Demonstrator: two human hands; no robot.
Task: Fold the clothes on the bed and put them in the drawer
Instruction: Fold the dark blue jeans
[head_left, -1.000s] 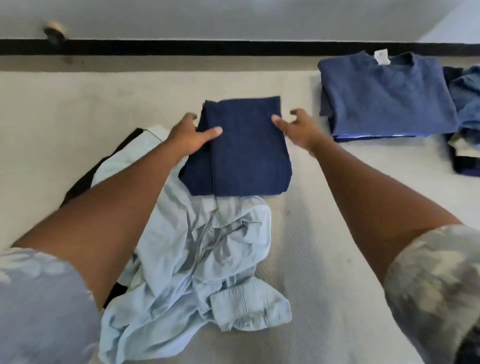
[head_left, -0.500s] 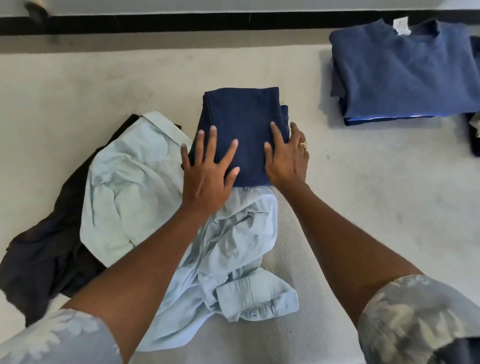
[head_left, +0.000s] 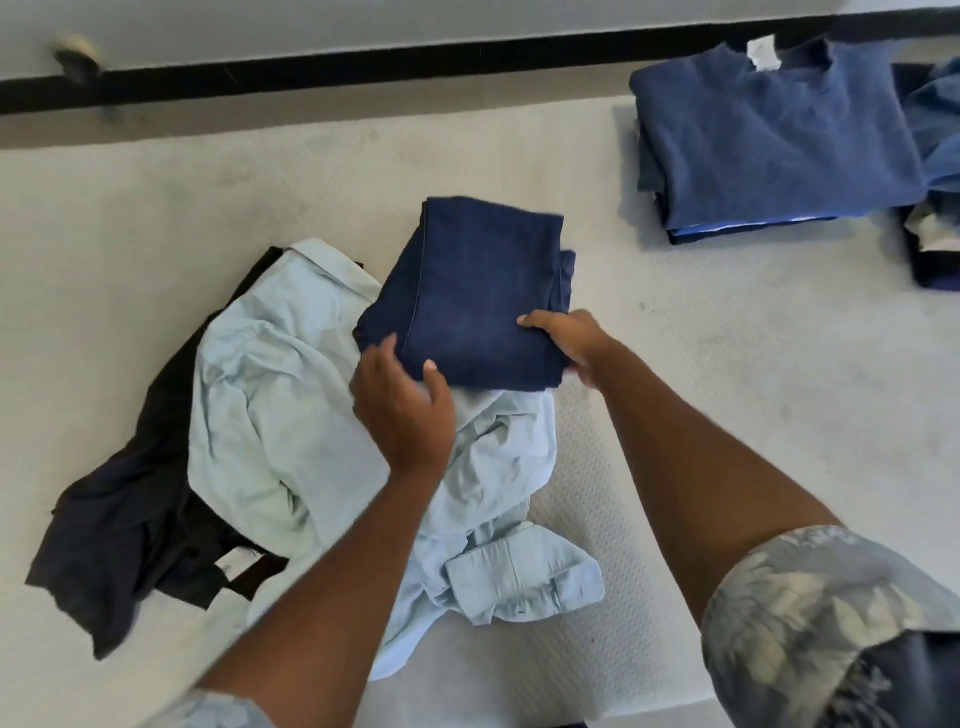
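Folded dark blue jeans (head_left: 483, 291) lie on the white bed (head_left: 727, 389), their near edge over a crumpled light blue shirt (head_left: 270, 415). My left hand (head_left: 402, 410) grips the jeans' near left corner, thumb on top. My right hand (head_left: 571, 340) grips the near right edge, fingers curled under the fold. A black garment (head_left: 124, 530) lies unfolded under the shirt at the left.
A stack of folded clothes topped by a blue sweater (head_left: 774, 135) sits at the far right of the bed. Another pile of clothes (head_left: 935, 218) lies at the right edge. A black strip (head_left: 363, 67) runs along the wall beyond the bed.
Both hands were pressing flat on top of the jeans; now they have slid to the near corners and curled around the edges. The jeans look slightly turned.
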